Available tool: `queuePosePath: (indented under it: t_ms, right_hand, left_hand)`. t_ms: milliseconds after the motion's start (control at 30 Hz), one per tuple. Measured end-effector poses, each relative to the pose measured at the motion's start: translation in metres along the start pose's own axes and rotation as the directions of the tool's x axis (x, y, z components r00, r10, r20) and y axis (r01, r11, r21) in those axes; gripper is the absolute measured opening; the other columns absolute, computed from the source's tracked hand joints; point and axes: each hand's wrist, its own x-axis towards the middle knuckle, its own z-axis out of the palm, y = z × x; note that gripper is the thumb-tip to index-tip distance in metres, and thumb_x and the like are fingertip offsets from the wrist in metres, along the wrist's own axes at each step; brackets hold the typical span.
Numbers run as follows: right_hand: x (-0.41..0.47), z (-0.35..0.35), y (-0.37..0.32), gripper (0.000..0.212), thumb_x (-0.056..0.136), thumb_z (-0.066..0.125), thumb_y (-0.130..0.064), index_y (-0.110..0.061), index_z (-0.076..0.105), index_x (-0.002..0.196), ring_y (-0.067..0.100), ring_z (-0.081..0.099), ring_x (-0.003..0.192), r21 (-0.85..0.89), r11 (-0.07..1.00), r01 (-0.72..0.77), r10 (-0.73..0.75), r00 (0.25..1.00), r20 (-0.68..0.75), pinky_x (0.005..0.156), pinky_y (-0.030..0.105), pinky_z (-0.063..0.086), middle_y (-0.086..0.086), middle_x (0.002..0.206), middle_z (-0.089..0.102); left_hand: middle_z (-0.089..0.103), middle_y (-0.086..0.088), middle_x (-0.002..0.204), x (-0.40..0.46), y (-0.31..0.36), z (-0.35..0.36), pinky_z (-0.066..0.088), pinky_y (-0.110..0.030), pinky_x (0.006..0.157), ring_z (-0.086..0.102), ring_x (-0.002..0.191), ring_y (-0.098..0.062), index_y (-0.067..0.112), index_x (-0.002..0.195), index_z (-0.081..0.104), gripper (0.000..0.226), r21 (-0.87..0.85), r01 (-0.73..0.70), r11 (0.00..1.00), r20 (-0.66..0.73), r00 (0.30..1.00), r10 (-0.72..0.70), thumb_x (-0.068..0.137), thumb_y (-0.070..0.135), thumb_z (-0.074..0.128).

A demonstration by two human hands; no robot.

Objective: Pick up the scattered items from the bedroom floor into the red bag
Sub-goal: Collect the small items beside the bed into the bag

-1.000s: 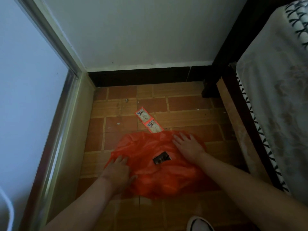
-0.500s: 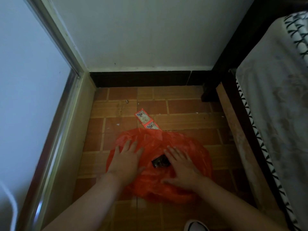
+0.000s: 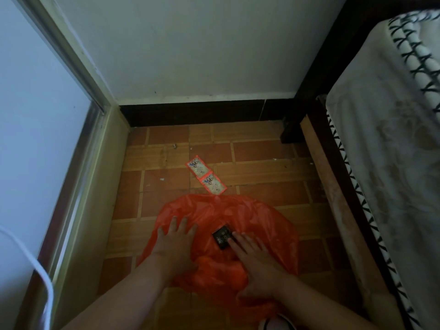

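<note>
The red bag (image 3: 250, 213) lies spread flat on the tiled floor. A small black item (image 3: 222, 236) rests on top of it near the middle. My left hand (image 3: 175, 244) lies flat on the bag's left part with straight fingers. My right hand (image 3: 257, 260) presses flat on the bag just right of the black item, its fingertips beside it. Two joined red-and-white sachets (image 3: 206, 178) lie on the floor just beyond the bag's far edge.
A bed (image 3: 385, 163) with a pale patterned cover and dark frame runs along the right. A door frame (image 3: 78, 186) stands on the left, with a white cable (image 3: 40, 272) hanging there. A wall with a dark skirting closes the far side. A white shoe (image 3: 277, 323) shows at the bottom.
Both hands have slid inward over the bag toward its middle. My right hand moved from the bag's far right edge to beside the black item. The bag has spread wider.
</note>
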Motion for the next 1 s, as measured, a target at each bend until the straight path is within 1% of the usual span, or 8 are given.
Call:
queuePosePath:
  t_ms: [167, 300, 367, 433, 533, 667, 800, 1000]
  right_hand:
    - [0.007, -0.027, -0.011, 0.143, 0.058, 0.071, -0.088, -0.036, -0.010, 0.163, 0.011, -0.017, 0.156, 0.065, 0.996, 0.055, -0.049, 0.994, -0.094, 0.128, 0.043, -0.006, -0.012, 0.171, -0.020]
    - [0.034, -0.069, -0.023, 0.123, 0.067, 0.063, -0.088, -0.039, 0.006, 0.164, 0.008, -0.004, 0.157, 0.166, 0.981, 0.100, -0.056, 0.966, -0.254, 0.126, 0.038, 0.005, -0.015, 0.172, -0.003]
    - [0.061, -0.089, -0.025, 0.103, 0.077, 0.066, -0.076, -0.033, 0.025, 0.162, 0.012, 0.015, 0.155, 0.231, 0.969, 0.085, 0.003, 0.934, -0.356, 0.124, 0.036, 0.018, -0.011, 0.169, 0.017]
    - [0.095, -0.104, -0.022, 0.078, 0.087, 0.072, -0.055, -0.024, 0.044, 0.153, 0.016, 0.037, 0.143, 0.297, 0.953, 0.052, 0.088, 0.894, -0.439, 0.119, 0.034, 0.033, -0.004, 0.157, 0.039]
    - [0.149, -0.125, -0.014, 0.055, 0.090, 0.072, -0.035, -0.016, 0.056, 0.139, 0.026, 0.052, 0.127, 0.269, 0.962, -0.034, 0.160, 0.873, -0.461, 0.105, 0.039, 0.045, 0.003, 0.135, 0.053]
    - [0.197, -0.144, -0.013, 0.055, 0.089, 0.075, -0.038, -0.015, 0.056, 0.136, 0.030, 0.052, 0.125, 0.167, 0.970, -0.175, 0.226, 0.905, -0.361, 0.101, 0.042, 0.047, 0.009, 0.133, 0.055]
    - [0.224, -0.138, -0.017, 0.060, 0.086, 0.072, -0.049, -0.017, 0.058, 0.134, 0.032, 0.050, 0.130, 0.091, 0.964, -0.250, 0.266, 0.907, -0.326, 0.103, 0.045, 0.047, 0.010, 0.135, 0.056]
    - [0.241, -0.120, -0.024, 0.064, 0.080, 0.078, -0.047, -0.015, 0.057, 0.131, 0.032, 0.051, 0.123, 0.056, 0.941, -0.333, 0.331, 0.876, -0.352, 0.098, 0.046, 0.045, 0.009, 0.132, 0.054]
  left_hand:
    - [-0.008, -0.002, 0.171, -0.003, -0.010, -0.001, 0.011, -0.061, 0.123, -0.008, 0.157, -0.033, 0.032, 0.163, 0.002, 0.115, -0.126, -0.018, 0.992, -0.062, 0.998, 0.010, 0.077, 0.078, 0.063]
    - [0.006, 0.000, 0.171, -0.008, -0.019, -0.008, 0.018, -0.056, 0.123, 0.002, 0.158, -0.027, 0.036, 0.161, 0.014, 0.094, -0.222, -0.029, 0.975, -0.216, 0.976, -0.020, 0.085, 0.079, 0.049]
    - [0.015, 0.002, 0.170, -0.012, -0.024, -0.010, 0.022, -0.051, 0.123, 0.010, 0.157, -0.024, 0.037, 0.159, 0.022, 0.083, -0.225, -0.047, 0.973, -0.300, 0.954, -0.023, 0.090, 0.074, 0.046]
    - [0.022, 0.004, 0.167, -0.016, -0.029, -0.010, 0.024, -0.046, 0.122, 0.016, 0.155, -0.020, 0.037, 0.158, 0.026, 0.075, -0.232, -0.084, 0.969, -0.370, 0.929, -0.008, 0.093, 0.069, 0.044]
    - [0.029, 0.006, 0.163, -0.022, -0.034, -0.011, 0.026, -0.040, 0.119, 0.020, 0.154, -0.017, 0.035, 0.156, 0.033, 0.069, -0.274, -0.135, 0.952, -0.432, 0.902, 0.004, 0.095, 0.065, 0.042]
    - [0.033, 0.007, 0.160, -0.028, -0.043, -0.011, 0.031, -0.041, 0.119, 0.027, 0.151, -0.018, 0.037, 0.153, 0.037, 0.083, -0.341, -0.131, 0.931, -0.445, 0.895, -0.037, 0.081, 0.073, 0.018]
    - [0.036, 0.006, 0.158, -0.035, -0.055, -0.007, 0.039, -0.043, 0.114, 0.034, 0.145, -0.018, 0.035, 0.152, 0.039, 0.078, -0.378, -0.109, 0.919, -0.444, 0.893, -0.077, 0.084, 0.071, 0.024]
    - [0.043, 0.006, 0.151, -0.049, -0.078, 0.001, 0.044, -0.041, 0.110, 0.040, 0.138, -0.018, 0.034, 0.151, 0.039, 0.077, -0.414, -0.066, 0.908, -0.440, 0.888, -0.136, 0.084, 0.069, 0.023]
